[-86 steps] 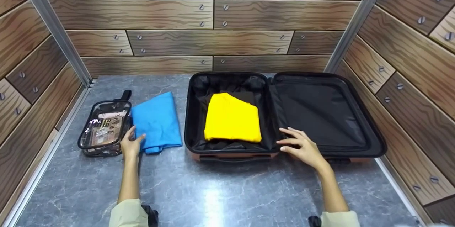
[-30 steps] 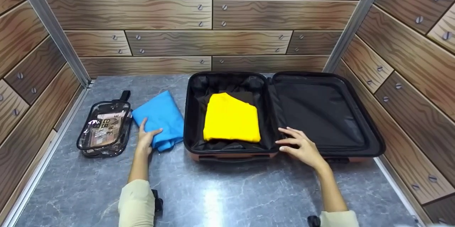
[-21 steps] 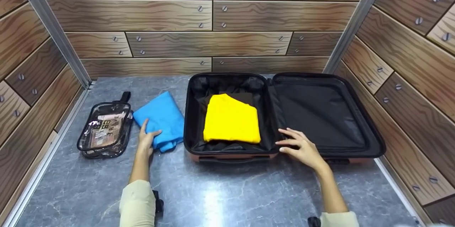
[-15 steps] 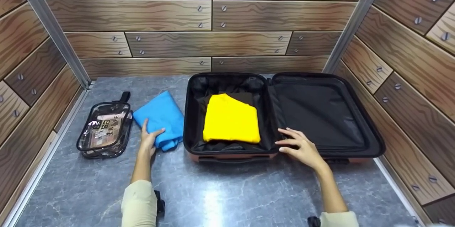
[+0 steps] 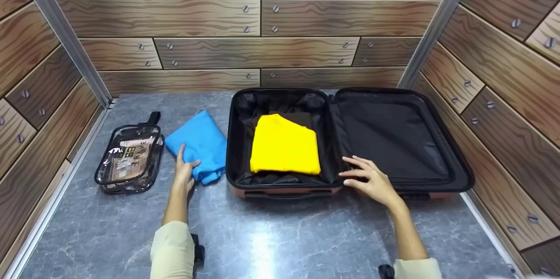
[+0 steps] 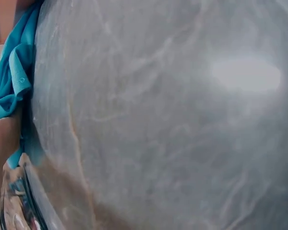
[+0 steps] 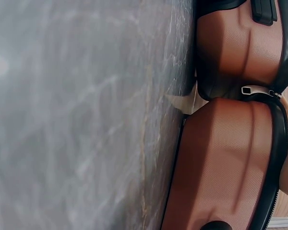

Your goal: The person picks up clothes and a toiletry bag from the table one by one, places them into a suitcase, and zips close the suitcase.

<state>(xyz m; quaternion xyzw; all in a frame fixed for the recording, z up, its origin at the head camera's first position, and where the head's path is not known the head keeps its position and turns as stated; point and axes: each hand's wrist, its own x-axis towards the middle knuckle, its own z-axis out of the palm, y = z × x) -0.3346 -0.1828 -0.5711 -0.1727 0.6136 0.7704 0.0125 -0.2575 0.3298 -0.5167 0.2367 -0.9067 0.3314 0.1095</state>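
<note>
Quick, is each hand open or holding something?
Left hand: holding the blue cloth.
Right hand: open, at the edge of the suitcase.

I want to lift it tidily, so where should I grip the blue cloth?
Probably pinch the near left edge of the blue cloth, coming from the near left. It lies low, and that edge slants away from the clear pouch, leaving room, while the right side sits close to the suitcase. The left hand touches there.

Out front, the grey tabletop (image 5: 262, 231) leaves a hand a broad lane — right along the near edge of the open suitcase (image 5: 284, 186). Beside the blue cloth (image 5: 203, 137) it's tighter: the suitcase's raised rim (image 5: 229, 130) stands close one side, the clear pouch (image 5: 131, 161) the other.
</note>
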